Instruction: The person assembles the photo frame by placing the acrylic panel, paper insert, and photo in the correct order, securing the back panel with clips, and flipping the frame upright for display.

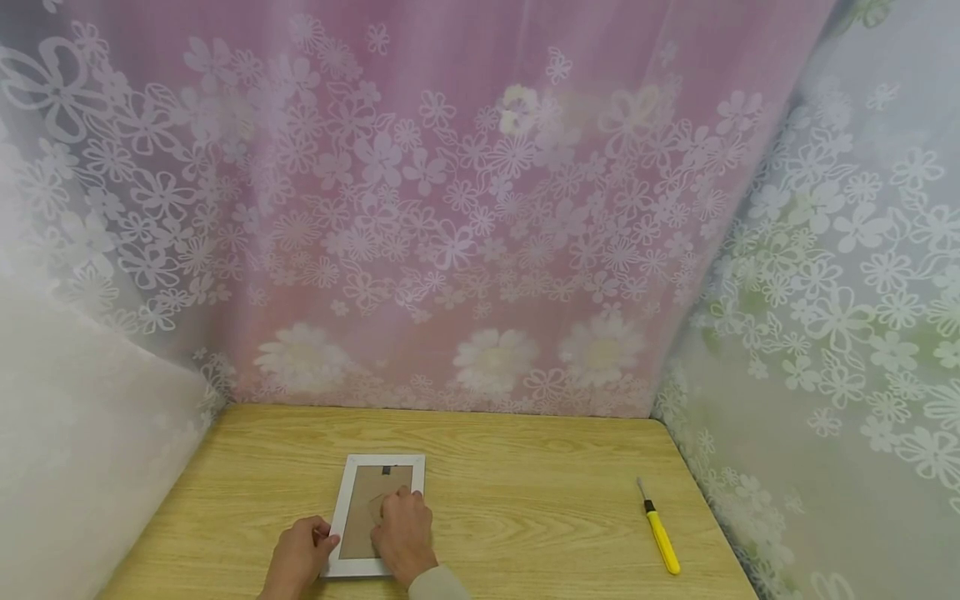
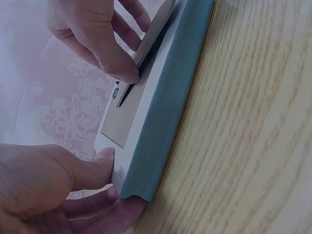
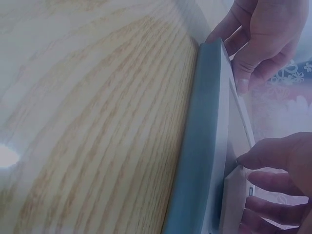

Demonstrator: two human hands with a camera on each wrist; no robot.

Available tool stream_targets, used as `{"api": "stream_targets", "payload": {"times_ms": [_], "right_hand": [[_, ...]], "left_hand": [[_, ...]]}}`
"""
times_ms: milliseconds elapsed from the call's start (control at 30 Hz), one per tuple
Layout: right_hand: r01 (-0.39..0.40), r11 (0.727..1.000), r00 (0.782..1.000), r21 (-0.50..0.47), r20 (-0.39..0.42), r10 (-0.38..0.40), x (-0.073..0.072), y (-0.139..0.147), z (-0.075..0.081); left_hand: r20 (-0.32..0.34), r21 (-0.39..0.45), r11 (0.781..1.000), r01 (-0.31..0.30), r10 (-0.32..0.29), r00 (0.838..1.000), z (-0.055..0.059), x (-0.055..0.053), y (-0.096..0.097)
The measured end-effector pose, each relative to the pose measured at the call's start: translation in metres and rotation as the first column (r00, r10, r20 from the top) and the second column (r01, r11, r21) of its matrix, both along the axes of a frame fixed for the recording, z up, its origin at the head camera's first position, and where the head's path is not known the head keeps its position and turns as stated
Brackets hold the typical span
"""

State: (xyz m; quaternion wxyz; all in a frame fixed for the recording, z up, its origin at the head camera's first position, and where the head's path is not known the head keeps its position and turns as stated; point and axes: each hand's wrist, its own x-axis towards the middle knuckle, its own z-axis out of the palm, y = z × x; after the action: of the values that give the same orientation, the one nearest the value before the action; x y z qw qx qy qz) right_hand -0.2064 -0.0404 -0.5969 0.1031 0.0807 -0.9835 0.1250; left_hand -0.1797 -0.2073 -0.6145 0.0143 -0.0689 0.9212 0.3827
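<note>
A picture frame (image 1: 384, 459) lies on the table with its brown backing board (image 1: 362, 508) facing up. Its back border is white, and the outer side (image 2: 168, 114) looks blue-grey in the wrist views. My left hand (image 1: 298, 550) grips the frame's lower left edge, thumb on the white border and fingers against the side. On the backing, my right hand (image 1: 406, 533) pinches the stand flap (image 2: 155, 36) between thumb and fingers. The flap is tilted up from the board, as the right wrist view also shows. In the head view, the right hand hides most of the flap.
A yellow-handled screwdriver (image 1: 662, 537) lies on the wood-grain table (image 1: 525, 500) toward the right edge, its shaft pointing away. Flowered curtains stand behind the table (image 1: 465, 250) and along its right side (image 1: 840, 333). A pale sheet (image 1: 90, 433) borders the left.
</note>
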Motion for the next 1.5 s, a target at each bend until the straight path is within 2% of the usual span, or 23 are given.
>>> {"api": "stream_targets", "payload": {"times_ms": [333, 700, 900, 1200, 1400, 1500], "right_hand": [[0.001, 1.0, 0.999, -0.016, 0.049, -0.001, -0.002, -0.001, -0.001], [-0.009, 1.0, 1.0, 0.021, -0.007, 0.009, 0.002, 0.001, 0.002], [-0.019, 1.0, 1.0, 0.024, 0.015, 0.019, 0.0, 0.002, -0.001], [-0.044, 0.996, 0.998, -0.073, 0.038, 0.047, -0.003, 0.005, -0.004], [-0.06, 0.979, 0.996, -0.194, -0.077, 0.046, -0.004, 0.025, -0.008], [-0.039, 0.973, 0.995, -0.226, -0.095, 0.018, -0.006, 0.041, -0.008]], "left_hand": [[-0.005, -0.005, 1.0, 0.003, -0.003, 1.0, -0.002, -0.001, -0.001], [0.004, -0.011, 1.0, 0.006, -0.006, 1.0, -0.001, -0.002, -0.002], [0.007, -0.01, 1.0, 0.005, -0.005, 1.0, -0.001, -0.002, -0.001], [0.007, -0.016, 1.0, 0.012, -0.012, 1.0, -0.001, -0.001, -0.002], [0.007, -0.009, 1.0, 0.016, -0.016, 1.0, 0.002, 0.0, 0.001], [-0.009, -0.02, 0.999, 0.03, -0.03, 0.999, 0.003, 0.001, -0.002]]}}
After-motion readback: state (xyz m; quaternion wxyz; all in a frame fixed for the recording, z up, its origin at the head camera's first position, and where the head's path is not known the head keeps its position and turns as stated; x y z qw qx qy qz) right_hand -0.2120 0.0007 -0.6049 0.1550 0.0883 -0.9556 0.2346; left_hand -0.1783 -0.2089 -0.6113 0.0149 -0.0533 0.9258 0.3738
